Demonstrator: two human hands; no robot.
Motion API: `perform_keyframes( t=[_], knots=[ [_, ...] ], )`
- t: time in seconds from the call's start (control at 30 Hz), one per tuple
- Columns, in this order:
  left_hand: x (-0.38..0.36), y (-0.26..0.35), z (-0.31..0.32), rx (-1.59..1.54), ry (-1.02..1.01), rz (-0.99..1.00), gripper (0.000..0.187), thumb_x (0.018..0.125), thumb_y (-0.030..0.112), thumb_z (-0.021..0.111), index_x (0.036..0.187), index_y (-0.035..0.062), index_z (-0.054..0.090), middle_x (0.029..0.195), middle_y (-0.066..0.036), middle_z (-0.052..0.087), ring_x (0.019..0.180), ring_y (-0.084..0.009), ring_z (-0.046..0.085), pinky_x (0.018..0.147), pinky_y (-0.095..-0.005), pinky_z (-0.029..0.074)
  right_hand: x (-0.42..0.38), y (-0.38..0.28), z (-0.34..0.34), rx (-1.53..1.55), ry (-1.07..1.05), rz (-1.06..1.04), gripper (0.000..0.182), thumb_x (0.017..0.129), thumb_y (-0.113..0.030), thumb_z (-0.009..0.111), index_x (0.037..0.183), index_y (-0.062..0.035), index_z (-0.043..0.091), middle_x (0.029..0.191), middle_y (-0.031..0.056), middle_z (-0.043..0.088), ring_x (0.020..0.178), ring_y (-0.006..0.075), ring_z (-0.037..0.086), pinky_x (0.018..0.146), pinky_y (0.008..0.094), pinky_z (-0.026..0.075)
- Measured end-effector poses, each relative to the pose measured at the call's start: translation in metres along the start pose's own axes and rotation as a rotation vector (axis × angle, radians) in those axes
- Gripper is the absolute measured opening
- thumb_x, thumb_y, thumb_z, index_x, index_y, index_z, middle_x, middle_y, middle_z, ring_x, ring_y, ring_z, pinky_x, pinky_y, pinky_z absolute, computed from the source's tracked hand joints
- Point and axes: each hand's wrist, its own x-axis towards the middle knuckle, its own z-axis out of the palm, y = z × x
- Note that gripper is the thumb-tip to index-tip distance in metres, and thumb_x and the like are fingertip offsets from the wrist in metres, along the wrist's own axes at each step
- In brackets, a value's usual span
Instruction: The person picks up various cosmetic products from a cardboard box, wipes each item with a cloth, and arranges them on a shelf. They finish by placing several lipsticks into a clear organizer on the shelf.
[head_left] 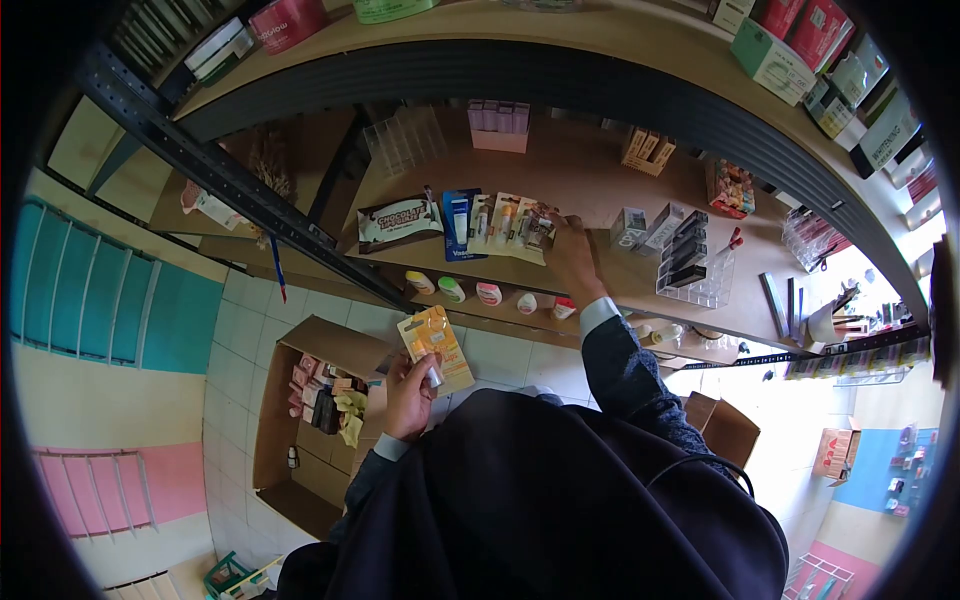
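Observation:
My left hand point(408, 392) is closed on a yellow-orange lip balm pack point(447, 352), held below the shelf edge. My right hand point(573, 258) reaches onto the brown shelf point(575, 185), its fingers at the right end of a row of carded lip balms point(507, 228). The fingertips overlap the last brown card, and I cannot make out whether they grip it. Left of the row lie a blue carded pack point(460, 224) and a dark and white chocolate-labelled packet point(399, 222).
A clear acrylic organizer point(715, 277) stands right of my right arm, near small boxes point(628, 228). Small bottles point(489, 293) line a lower ledge. An open cardboard box point(290, 480) holds products on the floor. A dark-edged upper shelf point(520, 80) overhangs.

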Motion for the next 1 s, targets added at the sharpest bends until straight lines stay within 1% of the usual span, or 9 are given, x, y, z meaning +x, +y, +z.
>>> perform_keyframes(
  t=[0.17, 0.3, 0.33, 0.5, 0.53, 0.6, 0.67, 0.87, 1.0],
  knots=[
    [0.002, -0.001, 0.004, -0.02, 0.005, 0.025, 0.02, 0.081, 0.009, 0.06, 0.098, 0.0053, 0.049, 0.089, -0.005, 0.06, 0.076, -0.0091, 0.059, 0.055, -0.0176, 0.045, -0.025, -0.02, -0.013, 0.035, 0.194, -0.132, 0.037, 0.074, -0.009, 0.059, 0.109, -0.0003, 0.051, 0.094, 0.0186, 0.056, 0.087, 0.0346, 0.055, 0.072, 0.039, 0.047],
    [0.005, -0.002, 0.026, 0.035, -0.044, 0.078, 0.023, 0.081, 0.01, 0.062, 0.099, 0.0044, 0.049, 0.088, -0.005, 0.06, 0.076, -0.0079, 0.058, 0.057, -0.0183, 0.045, -0.086, -0.069, -0.034, 0.679, -0.42, -0.198, 0.034, 0.073, -0.006, 0.063, 0.104, 0.0008, 0.051, 0.082, 0.0131, 0.062, 0.073, 0.0233, 0.061, 0.064, 0.0325, 0.048],
    [0.004, 0.003, 0.038, 0.127, -0.062, 0.079, 0.024, 0.08, 0.011, 0.063, 0.099, 0.0033, 0.05, 0.088, -0.004, 0.06, 0.076, -0.0075, 0.058, 0.059, -0.0189, 0.045, -0.103, -0.077, -0.033, 0.677, -0.418, -0.197, 0.034, 0.073, -0.006, 0.063, 0.104, 0.0008, 0.051, 0.082, 0.0131, 0.062, 0.073, 0.0233, 0.061, 0.064, 0.0325, 0.048],
    [0.024, -0.014, 0.058, 0.332, -0.163, 0.209, 0.024, 0.08, 0.016, 0.064, 0.097, 0.0002, 0.057, 0.09, -0.005, 0.061, 0.079, -0.0093, 0.058, 0.065, -0.0199, 0.045, -0.124, -0.049, -0.003, 0.971, -0.349, 0.215, 0.038, 0.075, -0.004, 0.065, 0.108, 0.0011, 0.046, 0.084, 0.0116, 0.062, 0.076, 0.0142, 0.061, 0.064, 0.0259, 0.049],
    [0.02, -0.012, 0.064, 0.332, -0.17, 0.208, 0.024, 0.08, 0.016, 0.064, 0.097, 0.0002, 0.057, 0.09, -0.005, 0.061, 0.079, -0.0093, 0.058, 0.065, -0.0199, 0.045, -0.118, -0.042, -0.004, 0.969, -0.342, 0.217, 0.038, 0.075, -0.004, 0.065, 0.108, 0.0011, 0.046, 0.084, 0.0116, 0.062, 0.076, 0.0142, 0.061, 0.064, 0.0259, 0.049],
    [0.016, -0.011, 0.071, 0.419, -0.242, 0.052, 0.021, 0.087, 0.018, 0.055, 0.103, 0.0046, 0.055, 0.092, -0.004, 0.061, 0.083, -0.0119, 0.058, 0.07, -0.0214, 0.044, -0.096, -0.024, -0.007, 0.839, 0.091, 0.281, 0.045, 0.074, -0.002, 0.065, 0.113, -0.0004, 0.042, 0.087, 0.0142, 0.061, 0.08, 0.0169, 0.061, 0.066, 0.0272, 0.049],
    [0.014, -0.019, 0.067, 0.419, -0.257, 0.037, 0.02, 0.087, 0.018, 0.054, 0.102, 0.005, 0.055, 0.092, -0.004, 0.061, 0.082, -0.0114, 0.058, 0.07, -0.022, 0.044, -0.073, -0.005, -0.012, 0.667, 0.208, 0.26, 0.05, 0.07, -0.001, 0.066, 0.113, -0.0043, 0.041, 0.092, 0.0172, 0.059, 0.081, 0.03, 0.06, 0.068, 0.0361, 0.048],
    [0.01, -0.03, 0.04, 0.462, -0.235, 0.021, 0.016, 0.089, 0.018, 0.051, 0.101, 0.0072, 0.054, 0.093, -0.003, 0.06, 0.084, -0.0117, 0.058, 0.07, -0.0227, 0.043, -0.036, 0.018, -0.007, 0.319, 0.175, 0.132, 0.046, 0.065, -0.003, 0.068, 0.108, -0.0062, 0.051, 0.099, 0.021, 0.057, 0.096, 0.0361, 0.052, 0.083, 0.0395, 0.043],
    [0.007, -0.029, 0.025, 0.467, -0.159, 0.017, 0.016, 0.088, 0.018, 0.052, 0.1, 0.0078, 0.054, 0.091, -0.002, 0.06, 0.083, -0.0107, 0.057, 0.068, -0.0217, 0.042, -0.031, 0.024, 0.003, 0.165, 0.211, 0.061, 0.041, 0.067, -0.01, 0.069, 0.106, -0.0068, 0.057, 0.093, 0.018, 0.058, 0.087, 0.0322, 0.057, 0.075, 0.0377, 0.047]
  ],
)
